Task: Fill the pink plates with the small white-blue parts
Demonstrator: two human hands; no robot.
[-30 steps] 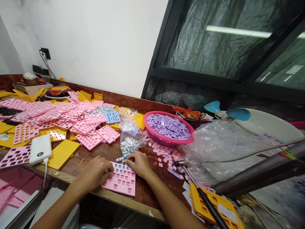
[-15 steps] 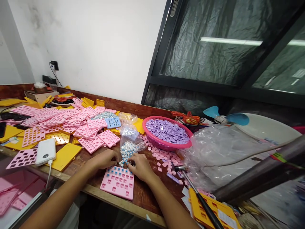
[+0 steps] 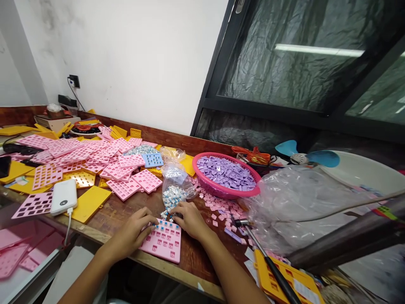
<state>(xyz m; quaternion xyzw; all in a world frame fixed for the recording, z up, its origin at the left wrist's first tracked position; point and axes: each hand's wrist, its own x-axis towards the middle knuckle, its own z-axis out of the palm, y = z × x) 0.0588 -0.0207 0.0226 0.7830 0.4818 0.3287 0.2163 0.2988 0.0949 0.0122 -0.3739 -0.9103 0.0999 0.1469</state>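
A pink board point(image 3: 163, 249) with rows of square recesses lies near the table's front edge. Small blue-and-white pieces point(image 3: 166, 226), which look like key switches, sit in its upper rows. My left hand point(image 3: 136, 230) reaches over the board's left side, fingers bent together at the upper rows; whatever they pinch is too small to make out. Beyond the board, loose blue-and-white pieces spill from a clear plastic bag point(image 3: 174, 195). At that spill, by the board's upper right corner, my right hand point(image 3: 191, 217) has its thumb and fingers curled; their tips are partly hidden.
A pink basket point(image 3: 202, 188) of purple pieces stands behind pink keycap-like squares point(image 3: 221, 207). Stacked pink boards point(image 3: 72, 152) and a white power bank point(image 3: 63, 197) are at left. A hammer point(image 3: 268, 261) rests over yellow panels at right, near plastic sheeting point(image 3: 278, 194).
My left hand has moved from the loose pieces down onto the board's upper left, covering part of it. My right hand stays near the spill. The camera view has shifted slightly.
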